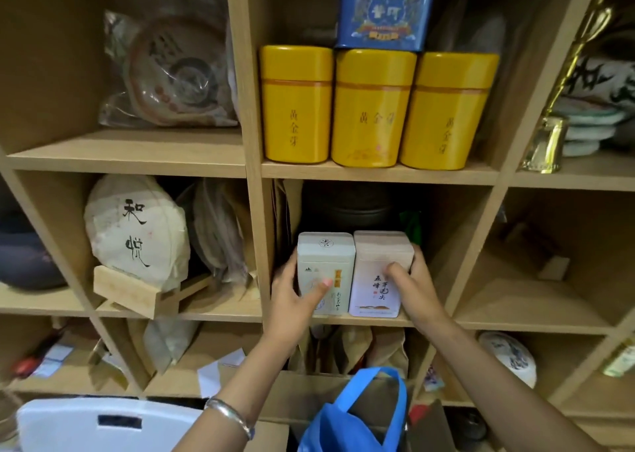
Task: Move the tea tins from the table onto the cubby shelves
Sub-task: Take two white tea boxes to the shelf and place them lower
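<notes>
Two pale tea tins stand side by side at the front of the middle cubby of the wooden cubby shelves (378,173). My left hand (295,293) grips the grey-white tin (324,266), thumb across its front and fingers round its left side. My right hand (412,279) grips the pinkish-white tin (379,269), thumb on its front and fingers round its right side. Both tins rest upright on the shelf board and touch each other. Three yellow tins (372,107) stand in a row in the cubby above, with a blue tin (383,8) on top of them.
Dark round containers (347,204) sit behind the two tins. Wrapped tea cakes (137,228) fill the cubbies to the left. The cubby to the right holds a small box (553,267). A blue bag (357,417) and a white chair back (110,424) lie below my arms.
</notes>
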`<state>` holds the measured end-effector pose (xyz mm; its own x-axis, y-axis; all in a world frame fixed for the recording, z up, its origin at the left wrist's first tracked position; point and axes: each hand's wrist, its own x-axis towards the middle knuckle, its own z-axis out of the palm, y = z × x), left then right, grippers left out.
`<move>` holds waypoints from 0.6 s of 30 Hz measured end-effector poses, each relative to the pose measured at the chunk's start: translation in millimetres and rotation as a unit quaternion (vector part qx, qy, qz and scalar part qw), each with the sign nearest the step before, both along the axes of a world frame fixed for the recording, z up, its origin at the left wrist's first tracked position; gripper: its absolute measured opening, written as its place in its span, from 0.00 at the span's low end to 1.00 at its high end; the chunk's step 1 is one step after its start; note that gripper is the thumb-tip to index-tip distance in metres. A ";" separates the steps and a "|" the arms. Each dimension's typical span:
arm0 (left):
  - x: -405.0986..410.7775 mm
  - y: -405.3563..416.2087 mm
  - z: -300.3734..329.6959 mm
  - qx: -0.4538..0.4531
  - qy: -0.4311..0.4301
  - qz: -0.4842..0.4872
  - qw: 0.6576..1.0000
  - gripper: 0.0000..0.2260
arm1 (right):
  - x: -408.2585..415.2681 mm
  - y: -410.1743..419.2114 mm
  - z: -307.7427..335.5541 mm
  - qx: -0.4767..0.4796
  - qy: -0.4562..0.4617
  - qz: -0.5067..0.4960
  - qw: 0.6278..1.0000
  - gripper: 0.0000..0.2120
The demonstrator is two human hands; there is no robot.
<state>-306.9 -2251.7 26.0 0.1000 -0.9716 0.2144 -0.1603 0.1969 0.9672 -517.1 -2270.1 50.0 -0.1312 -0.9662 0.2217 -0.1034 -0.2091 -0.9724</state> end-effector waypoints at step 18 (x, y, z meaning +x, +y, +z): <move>12.5 14.5 -34.1 0.019 -0.127 0.041 0.991 0.22 | -25.2 23.7 -48.7 0.068 0.167 -0.001 0.984 0.31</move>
<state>-294.4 -2237.2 -8.0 0.1273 -0.9700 0.2071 -0.4138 0.1379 0.8999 -542.3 -2246.4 1.4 -0.0751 -0.9898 0.1212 -0.4226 -0.0785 -0.9029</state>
